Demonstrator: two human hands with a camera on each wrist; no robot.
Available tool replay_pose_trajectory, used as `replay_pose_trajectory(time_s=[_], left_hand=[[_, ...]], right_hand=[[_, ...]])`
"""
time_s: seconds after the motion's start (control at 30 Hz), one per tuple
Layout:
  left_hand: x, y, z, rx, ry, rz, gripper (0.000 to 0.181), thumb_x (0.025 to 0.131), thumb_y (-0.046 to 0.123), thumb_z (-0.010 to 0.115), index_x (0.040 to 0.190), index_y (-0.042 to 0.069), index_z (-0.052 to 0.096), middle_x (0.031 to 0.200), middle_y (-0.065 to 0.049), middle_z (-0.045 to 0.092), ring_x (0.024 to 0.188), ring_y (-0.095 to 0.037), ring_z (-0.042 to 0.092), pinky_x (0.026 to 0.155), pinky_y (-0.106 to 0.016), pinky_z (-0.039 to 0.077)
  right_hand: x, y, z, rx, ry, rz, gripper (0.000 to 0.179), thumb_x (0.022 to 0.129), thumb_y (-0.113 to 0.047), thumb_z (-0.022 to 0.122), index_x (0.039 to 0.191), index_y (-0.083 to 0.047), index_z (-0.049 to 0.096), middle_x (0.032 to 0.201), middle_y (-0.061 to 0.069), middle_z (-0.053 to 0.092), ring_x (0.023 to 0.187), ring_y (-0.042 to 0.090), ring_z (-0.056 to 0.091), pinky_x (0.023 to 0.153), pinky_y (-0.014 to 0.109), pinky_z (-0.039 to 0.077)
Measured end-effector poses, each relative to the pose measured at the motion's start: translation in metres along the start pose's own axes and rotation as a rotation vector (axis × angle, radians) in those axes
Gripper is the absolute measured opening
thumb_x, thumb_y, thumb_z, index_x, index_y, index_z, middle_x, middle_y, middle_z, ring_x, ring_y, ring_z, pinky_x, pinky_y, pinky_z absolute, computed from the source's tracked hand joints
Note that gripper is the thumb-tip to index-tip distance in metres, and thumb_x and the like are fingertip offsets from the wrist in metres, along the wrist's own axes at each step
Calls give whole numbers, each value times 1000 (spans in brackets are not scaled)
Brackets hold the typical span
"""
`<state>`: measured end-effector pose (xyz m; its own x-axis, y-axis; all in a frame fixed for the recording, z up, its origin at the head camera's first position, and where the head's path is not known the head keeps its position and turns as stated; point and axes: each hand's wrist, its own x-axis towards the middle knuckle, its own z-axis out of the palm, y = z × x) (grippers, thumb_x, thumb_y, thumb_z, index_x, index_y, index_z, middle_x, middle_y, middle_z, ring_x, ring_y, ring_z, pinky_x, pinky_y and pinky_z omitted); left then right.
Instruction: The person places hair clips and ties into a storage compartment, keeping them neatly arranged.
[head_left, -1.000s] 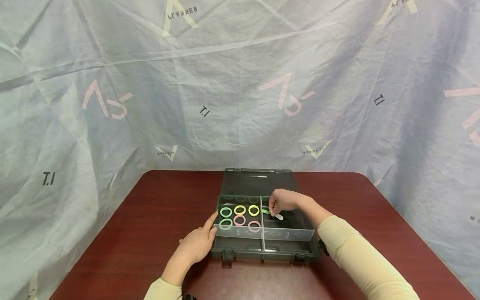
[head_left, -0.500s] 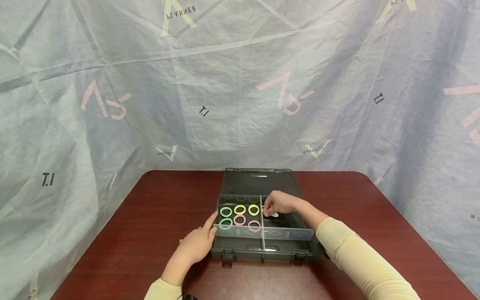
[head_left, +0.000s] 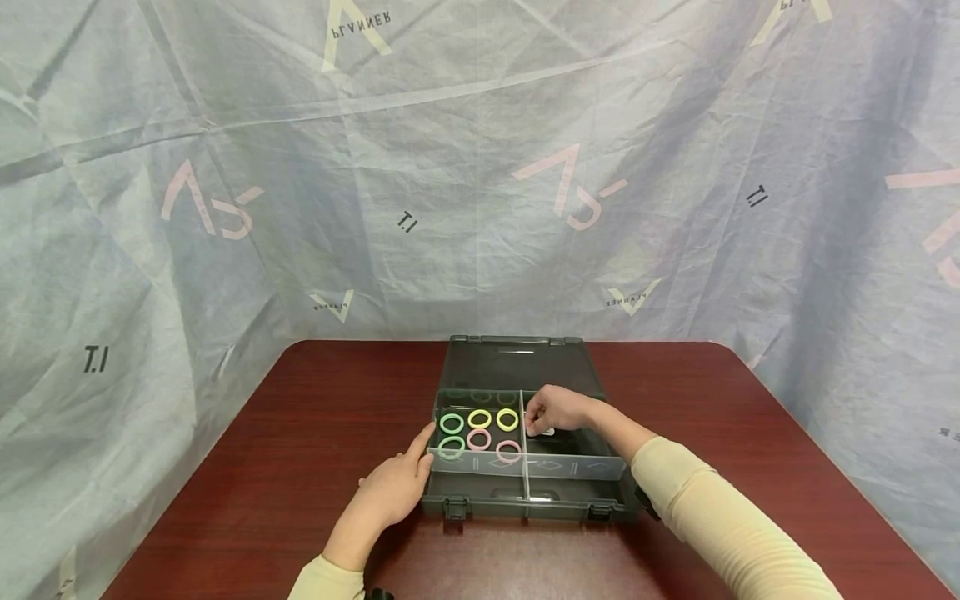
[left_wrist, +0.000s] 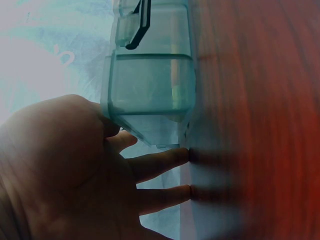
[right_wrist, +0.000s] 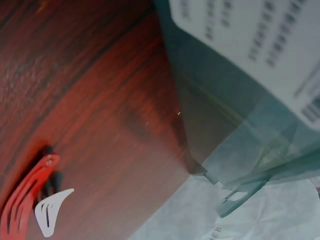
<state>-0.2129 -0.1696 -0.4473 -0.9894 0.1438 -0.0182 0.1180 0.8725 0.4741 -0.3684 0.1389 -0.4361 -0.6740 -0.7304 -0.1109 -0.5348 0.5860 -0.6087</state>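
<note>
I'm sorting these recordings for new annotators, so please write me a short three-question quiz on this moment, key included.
1. Count: how many rings lie in the rear-left compartment of the box, and in which colours?
2. True or false: the lid is closed over the rings.
3. Multiple choice: in the head view, where do the right hand and a small white piece appear?
A) Over the lid
B) At the rear-right compartment
C) On the bare table in front of the box

Key:
1. Six: two green, two yellow, two pink.
2. False; it lies open behind the compartments.
3. B.
</note>
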Motion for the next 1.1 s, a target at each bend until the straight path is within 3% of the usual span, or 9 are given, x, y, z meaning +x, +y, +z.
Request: replay_pose_trajectory(time_s=[0.37, 0.57, 0.97, 1.1], left_hand=[[0, 1, -1, -4, -2, -1, 52, 111, 31, 42, 161, 24, 29, 126, -23, 66, 128, -45, 54, 86, -85, 33], [0, 0, 2, -3, -10, 1, 53, 111, 31, 42, 161, 25, 27, 126, -22, 67, 129, -44, 54, 85, -84, 34], [2, -1, 1, -8, -7, -6, 53, 111, 31, 42, 161, 25, 28, 127, -23, 66, 129, -44, 54, 84, -85, 34], [2, -1, -2, -9, -5, -7, 52, 111, 30, 42, 161, 25, 28, 126, -23, 66, 129, -45, 54, 84, -85, 33]], right_hand=[[-3, 4, 4, 6, 20, 42, 1, 91, -12, 77, 92, -11, 76, 66, -4, 57, 58, 9, 44, 59, 27, 42], [-6, 2, 0, 25, 45, 41, 7, 90, -7, 76, 92, -14, 77, 68, -2, 60, 58, 9, 42, 58, 27, 40], [-18, 2, -17, 67, 63, 50, 9, 93, -9, 74, 100, -5, 77, 71, 6, 63, 59, 11, 43, 60, 29, 40], [-26, 3, -26, 71, 87, 53, 12, 93, -12, 75, 102, -4, 77, 68, 4, 59, 60, 11, 41, 61, 30, 39]])
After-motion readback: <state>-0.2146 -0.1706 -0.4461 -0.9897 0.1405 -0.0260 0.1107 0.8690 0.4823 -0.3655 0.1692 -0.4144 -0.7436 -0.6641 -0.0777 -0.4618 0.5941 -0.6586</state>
